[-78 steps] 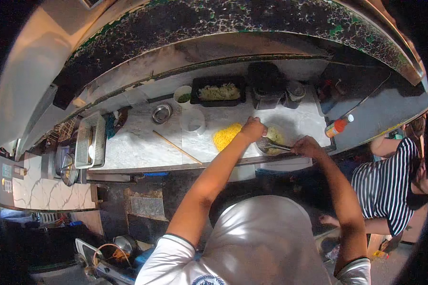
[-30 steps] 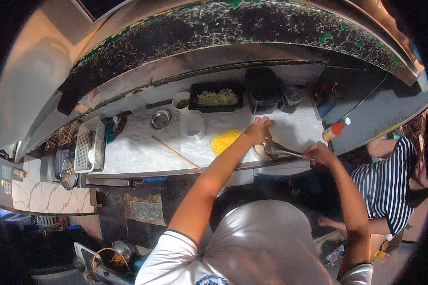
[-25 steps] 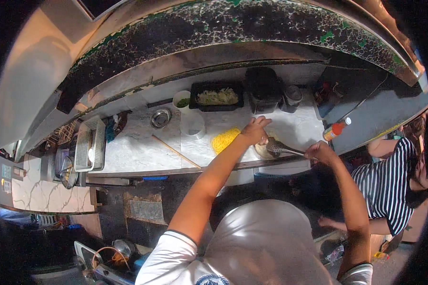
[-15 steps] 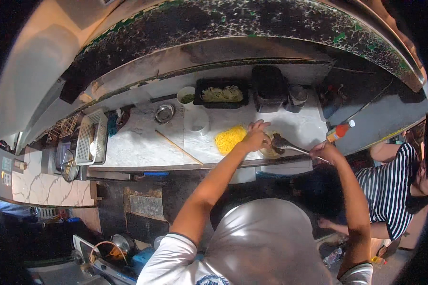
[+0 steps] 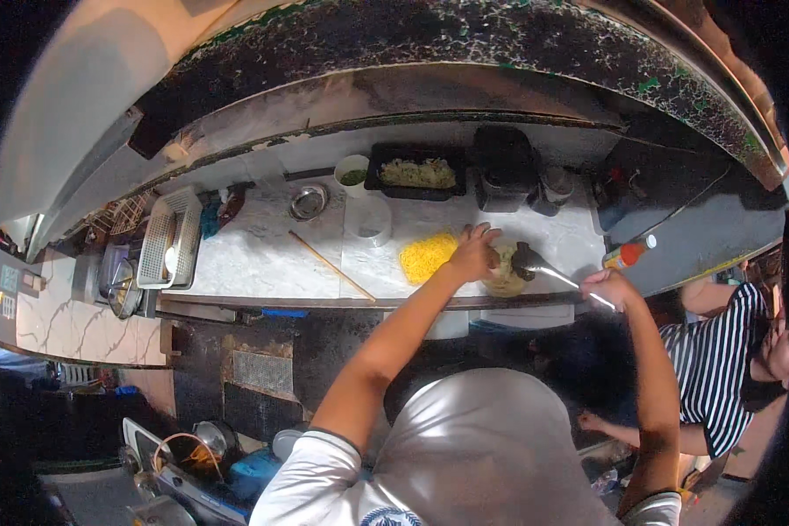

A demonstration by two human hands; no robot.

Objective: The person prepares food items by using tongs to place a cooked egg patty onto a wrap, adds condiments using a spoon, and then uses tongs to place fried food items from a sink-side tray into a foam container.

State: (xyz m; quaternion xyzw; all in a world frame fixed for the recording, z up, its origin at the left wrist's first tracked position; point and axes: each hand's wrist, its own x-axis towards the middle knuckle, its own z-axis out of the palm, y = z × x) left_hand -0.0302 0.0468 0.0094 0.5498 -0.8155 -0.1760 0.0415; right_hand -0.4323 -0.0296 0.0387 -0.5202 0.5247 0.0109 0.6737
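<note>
In my right hand is the handle of a large metal spoon, with my fingers wrapped round it. The spoon's dark bowl end lies over a pale, round, shallow bowl near the counter's front edge; what is in that bowl is hard to make out. My left hand is at the bowl's left side with its fingers stretched out and partly apart. Whether it touches the rim I cannot tell. Just left of that hand sits a heap of yellow noodles.
On the marble counter stand a black tray of pale shreds, a white tub with green bits, a metal bowl and a wooden stick. A sauce bottle is at right. A person in stripes is close by.
My right hand and the spoon have shifted slightly right, and the spoon's end has moved off the bowl's middle. The left hand stays beside the bowl. The whole view has shifted a little.
</note>
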